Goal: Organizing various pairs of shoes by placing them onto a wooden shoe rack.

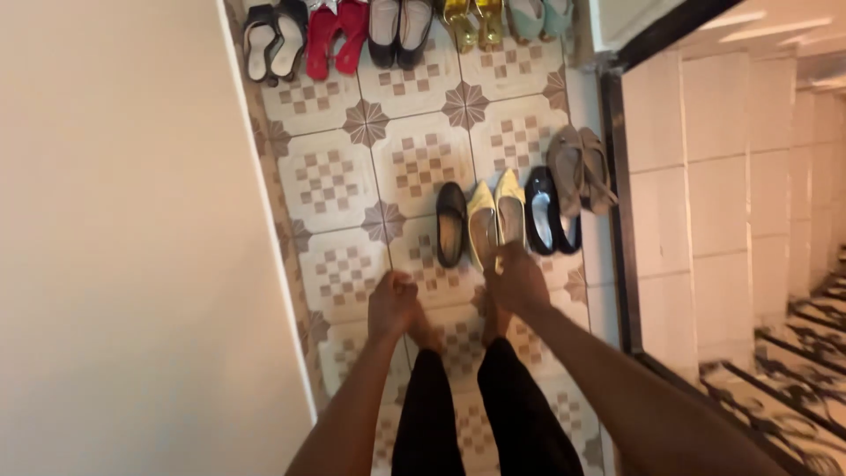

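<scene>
View from above of a person standing on a patterned tile floor (339, 181) beside a plain wall (123, 238). The right hand (518, 280) reaches down to a pair of cream pointed-toe shoes (495, 216), its fingers curled at the heel of the right-hand shoe; whether it actually pinches the heel cannot be told. The left hand (392, 304) is loosely closed, holding nothing, just above the left foot (426, 337). A single black flat (451, 223) lies just left of the cream pair, glossy black flats (548, 211) just right, taupe flats (580, 167) beyond. A row of assorted shoes (388, 31) lines the far edge.
</scene>
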